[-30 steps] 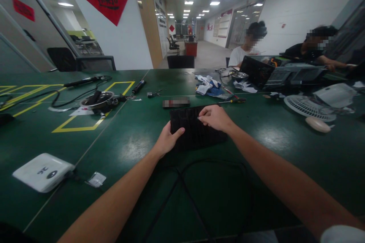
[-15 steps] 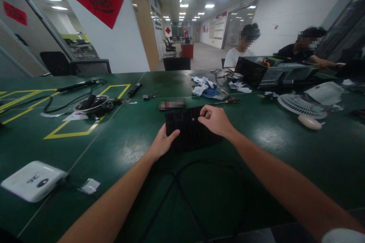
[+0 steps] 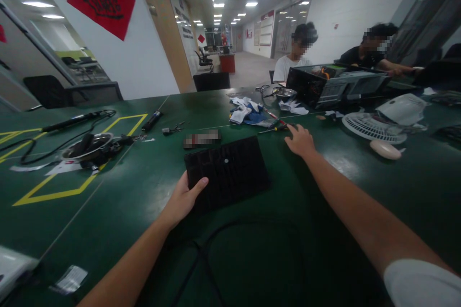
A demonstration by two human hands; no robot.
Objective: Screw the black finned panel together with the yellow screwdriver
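My left hand [image 3: 183, 199] grips the left edge of a flat black rectangular object [image 3: 237, 168], thumb on top and fingers hidden beneath. Ridges run across its dark face, and a small round silvery spot, perhaps a screw head, shows near its upper middle. To the right, my right hand [image 3: 301, 141] is off the black object, fingers apart, by the handle end of a screwdriver [image 3: 276, 128]. Whether the fingertips touch that handle I cannot tell. Just beyond the black object lies a small blurred-out box [image 3: 202, 139].
Gloves [image 3: 247, 111] lie past the screwdriver. A white fan [image 3: 370, 122] and an open computer case [image 3: 334, 86] occupy the right, with two people behind. At left are a metal bowl [image 3: 88, 146] and a soldering-iron-like tool [image 3: 72, 121]. A black cable [image 3: 205, 254] loops in front.
My right hand has left the black object's surface and reached right and forward to the screwdriver, its fingers opening. My left hand keeps its hold. The view has turned slightly right.
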